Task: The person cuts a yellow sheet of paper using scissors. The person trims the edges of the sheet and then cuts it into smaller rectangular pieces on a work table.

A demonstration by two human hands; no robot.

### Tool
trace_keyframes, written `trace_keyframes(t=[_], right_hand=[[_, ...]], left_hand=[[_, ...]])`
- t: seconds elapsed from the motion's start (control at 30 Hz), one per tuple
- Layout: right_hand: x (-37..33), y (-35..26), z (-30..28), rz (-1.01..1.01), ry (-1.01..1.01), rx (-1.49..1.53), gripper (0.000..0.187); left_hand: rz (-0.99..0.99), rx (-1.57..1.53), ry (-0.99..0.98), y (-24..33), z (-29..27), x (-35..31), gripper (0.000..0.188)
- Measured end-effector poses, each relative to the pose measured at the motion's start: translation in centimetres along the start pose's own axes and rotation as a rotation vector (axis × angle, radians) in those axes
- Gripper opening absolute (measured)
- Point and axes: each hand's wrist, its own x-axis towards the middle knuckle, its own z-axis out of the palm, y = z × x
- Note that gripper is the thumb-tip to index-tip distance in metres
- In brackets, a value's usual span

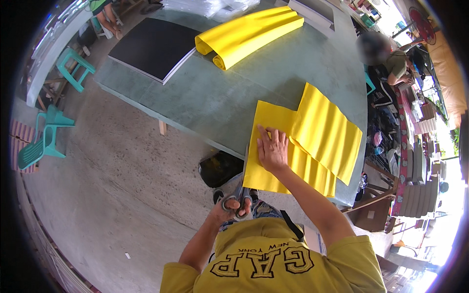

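At the near edge of the table, my left hand [228, 207] grips a pair of scissors [239, 196] by the handles. The blades point away from me, beside the near-left edge of a yellow cloth-like sheet [255, 168]. My right hand [274, 151] lies on that sheet with its fingers stretched out. A second, wavy yellow piece [328, 132] overlaps it on the right. Whether the blades touch the material is hard to make out. Farther off lies a loosely rolled yellow length [251, 35] of the same look.
The grey-green table [195, 105] also bears a stack of black sheets [154, 46] and a white box-like object [312, 17]. A black bag-like thing [220, 168] is below its edge. Green plastic stools [75, 68] and a green chair [41, 146] stand left. A person [398, 66] sits at right.
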Motion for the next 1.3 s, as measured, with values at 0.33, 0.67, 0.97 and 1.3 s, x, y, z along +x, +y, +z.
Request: trace_keyframes(t=[0.33, 0.67, 0.97, 1.3], right_hand=[[0.5, 1.0, 1.4, 0.034, -0.141, 0.001, 0.047], [-0.2, 0.7, 0.8, -0.004, -0.146, -0.001, 0.048], [-1.7, 0.1, -0.3, -0.065, -0.173, 0.014, 0.05], [-1.8, 0.3, -0.2, -0.069, -0.162, 0.021, 0.05]], left_hand=[[0.058, 0.158, 0.058, 2.3, 1.0, 1.3, 0.039], [0.023, 0.196, 0.097, 1.9, 0.6, -0.1, 0.038], [0.031, 0.18, 0.037, 0.7, 0.8, 0.0, 0.046], [0.079, 0.249, 0.045, 1.2, 0.6, 1.2, 0.05]])
